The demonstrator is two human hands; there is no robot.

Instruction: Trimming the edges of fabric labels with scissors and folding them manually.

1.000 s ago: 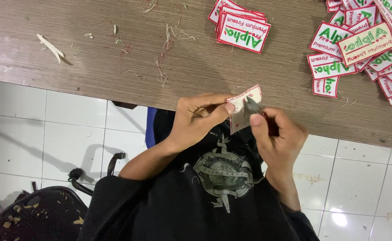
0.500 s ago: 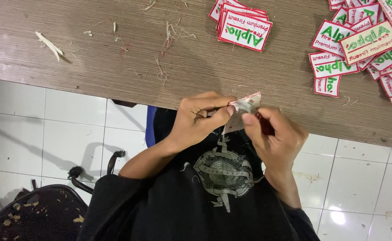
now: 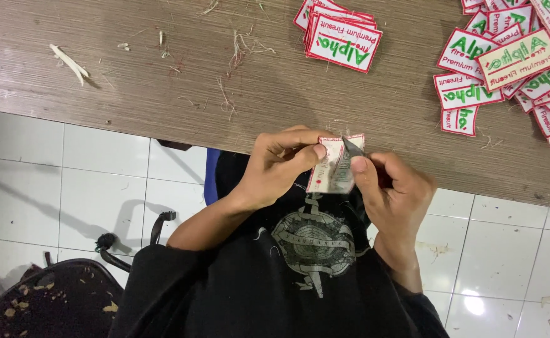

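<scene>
a: thing in hand?

b: one embroidered patch (image 3: 334, 166), small rectangle, red stitched border, pale face that looks like the backing side, greenish marks faint on it. held upright just below the counter (image 3: 162, 75) edge, centre of frame, over the person's dark shirt (image 3: 300, 263).

a: hands?

b: left hand (image 3: 281, 166) clenched on the patch's left edge, thumb pressed against its face. right hand (image 3: 391, 194) grasping a slim dark pointed tool (image 3: 352, 148), its tip touching the patch's upper right corner. cannot tell what kind of tool; most of it is hidden in the fist.

a: anything that holds things?

b: no box or tray in view. patches lie straight on the wooden counter. a neat stack of patches (image 3: 341, 34) at top centre, white with red border and green and red lettering. a loose heap of patches (image 3: 513, 62) at upper right, overlapping, some face up, one tan-coloured on top.

a: else on the counter?

b: thread scraps (image 3: 237, 50) scattered left of the stack, red and pale. a pale sliver (image 3: 68, 61) at upper left.

a: below?

b: white tiled floor (image 3: 68, 181). dark chair (image 3: 43, 294) at lower left, with bits of debris on its seat.
</scene>
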